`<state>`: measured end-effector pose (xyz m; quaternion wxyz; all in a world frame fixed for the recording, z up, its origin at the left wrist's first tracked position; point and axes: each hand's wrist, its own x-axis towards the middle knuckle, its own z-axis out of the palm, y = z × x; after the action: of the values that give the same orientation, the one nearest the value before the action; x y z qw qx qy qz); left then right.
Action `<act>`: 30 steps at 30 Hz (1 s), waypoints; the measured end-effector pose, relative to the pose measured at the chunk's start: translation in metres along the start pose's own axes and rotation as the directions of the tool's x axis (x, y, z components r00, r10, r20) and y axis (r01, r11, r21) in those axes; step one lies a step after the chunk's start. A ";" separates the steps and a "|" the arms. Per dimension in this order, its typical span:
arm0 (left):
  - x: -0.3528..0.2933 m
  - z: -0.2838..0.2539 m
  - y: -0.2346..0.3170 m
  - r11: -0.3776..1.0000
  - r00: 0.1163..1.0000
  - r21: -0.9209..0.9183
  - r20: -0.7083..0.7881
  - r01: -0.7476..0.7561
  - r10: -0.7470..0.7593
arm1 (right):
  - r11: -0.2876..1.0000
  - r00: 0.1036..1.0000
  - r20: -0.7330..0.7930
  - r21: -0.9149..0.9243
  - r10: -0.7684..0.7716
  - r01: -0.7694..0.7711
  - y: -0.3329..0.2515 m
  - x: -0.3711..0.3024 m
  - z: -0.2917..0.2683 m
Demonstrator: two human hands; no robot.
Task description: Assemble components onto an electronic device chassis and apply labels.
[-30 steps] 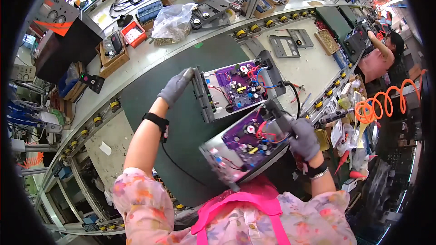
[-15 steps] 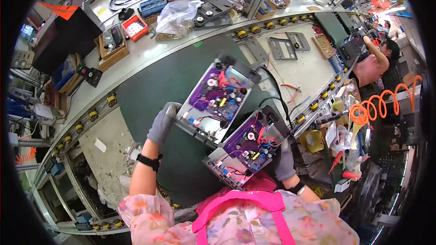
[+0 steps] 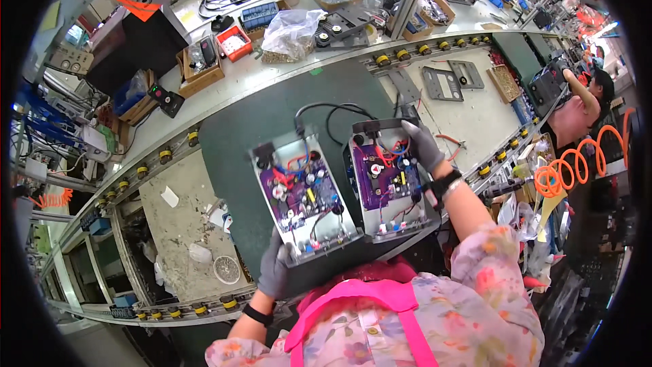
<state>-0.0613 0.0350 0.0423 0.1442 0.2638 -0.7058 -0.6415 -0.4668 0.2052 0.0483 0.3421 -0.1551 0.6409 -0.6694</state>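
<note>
Green counter (image 3: 227, 163) underlies two open chassis (image 3: 307, 194); left hand (image 3: 274, 272) clamps one's lower corner, right hand (image 3: 425, 148) the other's upper edge. Likely stiff, weighty; grip rims (image 3: 326, 247).

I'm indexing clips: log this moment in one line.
Left hand: on left unit, lower corner | Right hand: on right unit, upper corner | Circuit boards: exposed

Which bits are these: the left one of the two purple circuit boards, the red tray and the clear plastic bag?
Left purple circuit board (image 3: 300, 194): head view, middle of the board.
Red tray (image 3: 240, 54): head view, front wall.
Clear plastic bag (image 3: 292, 31): head view, middle.
</note>
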 end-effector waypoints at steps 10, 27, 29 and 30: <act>-0.040 0.028 -0.005 0.995 0.989 -0.047 -0.124 -0.088 0.082 | 0.891 0.956 -0.038 -0.375 -0.292 0.257 -0.005 -0.066 -0.049; -0.020 0.050 -0.027 0.999 0.973 -0.051 -0.231 -0.001 -0.010 | 0.980 0.961 -0.221 0.066 -0.169 0.187 0.130 -0.155 0.011; -0.014 0.049 -0.027 0.990 0.965 -0.117 -0.241 0.073 -0.099 | 0.980 0.961 -0.207 0.037 -0.186 0.198 0.127 -0.131 0.000; -0.010 0.049 -0.027 0.996 0.970 -0.092 -0.243 0.007 -0.029 | 0.977 0.960 -0.180 -0.016 -0.213 0.213 0.123 -0.111 -0.007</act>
<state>-0.0751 0.0803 0.0108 0.2356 0.3402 -0.6506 -0.6368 -0.3599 0.2908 -0.0452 0.2089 -0.1612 0.6477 -0.7147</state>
